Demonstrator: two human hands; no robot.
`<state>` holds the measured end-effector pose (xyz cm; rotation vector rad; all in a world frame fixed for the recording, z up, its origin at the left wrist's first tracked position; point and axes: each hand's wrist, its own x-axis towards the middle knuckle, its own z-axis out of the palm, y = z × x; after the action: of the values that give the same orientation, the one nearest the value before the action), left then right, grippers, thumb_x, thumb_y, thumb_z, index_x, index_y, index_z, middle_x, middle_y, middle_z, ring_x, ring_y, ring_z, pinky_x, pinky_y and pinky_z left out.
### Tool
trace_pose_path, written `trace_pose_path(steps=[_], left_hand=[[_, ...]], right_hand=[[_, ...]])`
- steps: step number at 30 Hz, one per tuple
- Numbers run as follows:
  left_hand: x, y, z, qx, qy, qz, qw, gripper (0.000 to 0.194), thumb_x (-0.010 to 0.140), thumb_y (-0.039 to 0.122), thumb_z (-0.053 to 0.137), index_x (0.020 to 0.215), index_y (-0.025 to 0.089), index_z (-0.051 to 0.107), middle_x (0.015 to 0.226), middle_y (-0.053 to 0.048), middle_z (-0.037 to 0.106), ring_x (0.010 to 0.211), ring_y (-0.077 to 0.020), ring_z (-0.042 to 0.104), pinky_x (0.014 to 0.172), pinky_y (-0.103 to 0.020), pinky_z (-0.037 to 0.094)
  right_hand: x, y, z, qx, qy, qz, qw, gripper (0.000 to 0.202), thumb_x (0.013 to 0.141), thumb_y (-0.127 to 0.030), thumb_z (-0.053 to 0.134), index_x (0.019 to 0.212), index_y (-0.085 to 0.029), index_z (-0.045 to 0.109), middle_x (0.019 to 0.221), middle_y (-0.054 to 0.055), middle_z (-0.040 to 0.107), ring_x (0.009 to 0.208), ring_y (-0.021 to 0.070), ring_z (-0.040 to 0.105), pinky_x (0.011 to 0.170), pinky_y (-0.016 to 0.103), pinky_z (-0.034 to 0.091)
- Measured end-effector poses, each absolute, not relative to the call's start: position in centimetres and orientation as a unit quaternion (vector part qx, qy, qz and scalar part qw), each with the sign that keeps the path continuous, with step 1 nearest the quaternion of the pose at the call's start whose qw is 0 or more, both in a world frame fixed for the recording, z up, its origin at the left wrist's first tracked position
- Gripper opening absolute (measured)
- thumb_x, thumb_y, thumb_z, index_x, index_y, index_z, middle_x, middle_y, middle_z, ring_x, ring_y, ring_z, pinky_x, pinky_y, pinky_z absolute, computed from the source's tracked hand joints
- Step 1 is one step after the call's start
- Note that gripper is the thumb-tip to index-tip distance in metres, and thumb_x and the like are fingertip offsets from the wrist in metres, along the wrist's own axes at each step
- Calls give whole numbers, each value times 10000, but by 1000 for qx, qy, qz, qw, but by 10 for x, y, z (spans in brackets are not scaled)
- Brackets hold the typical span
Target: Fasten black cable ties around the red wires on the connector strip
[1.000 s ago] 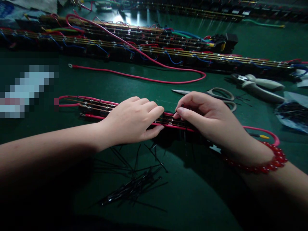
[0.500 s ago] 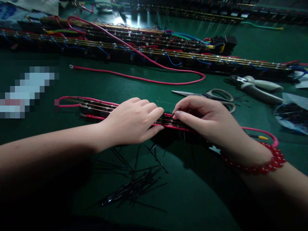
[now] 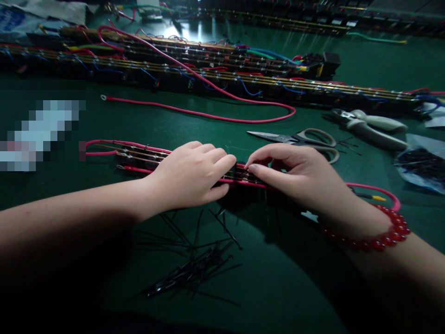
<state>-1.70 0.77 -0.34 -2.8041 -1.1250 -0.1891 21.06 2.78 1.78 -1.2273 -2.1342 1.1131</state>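
A narrow black strip assembly (image 3: 139,157) with copper rods and a red cable (image 3: 146,146) along its edges lies across the table in front of me. My left hand (image 3: 194,174) is wrapped over its middle, fingers on the far side and thumb on the near side. Just to the right, my right hand (image 3: 295,171) bends over the strip with thumb and forefinger pinched together at its top. What looks like a thin black cable tie is between those fingertips, mostly hidden. Loose black cable ties (image 3: 191,273) are heaped on the table below the strip.
Scissors (image 3: 295,137) and white-handled cutting pliers (image 3: 368,125) lie beyond my right hand, near a plastic bag (image 3: 424,162) of dark thin pieces. A loose red cable (image 3: 208,113) with a ring terminal curves farther back. Long wired strips (image 3: 215,76) cross the table behind it.
My right hand has shifted slightly left along the strip, its fingertips closer to the left hand. The left thumb has drawn back a little. The strip stays in place.
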Motion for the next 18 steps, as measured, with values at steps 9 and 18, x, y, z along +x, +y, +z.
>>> trace_pose_path(steps=[9, 18], left_hand=[[-16, 7, -4, -923, -374, -64, 71, 317, 960, 377, 508, 1146, 144, 613, 1042, -89, 714, 934, -269, 687, 766, -372, 482], [-16, 6, -5, -919, -380, -79, 68, 318, 935, 361, 499, 1143, 153, 619, 1066, -74, 721, 944, -264, 698, 764, -373, 482]], right_hand=[[210, 29, 16, -405, -813, 340, 245, 90, 880, -310, 695, 876, -239, 751, 887, 29, 736, 774, 193, 646, 707, 346, 515], [211, 30, 10, -343, -862, 268, 260, 124, 899, -223, 667, 913, -189, 785, 923, 65, 746, 832, 200, 691, 739, 335, 552]])
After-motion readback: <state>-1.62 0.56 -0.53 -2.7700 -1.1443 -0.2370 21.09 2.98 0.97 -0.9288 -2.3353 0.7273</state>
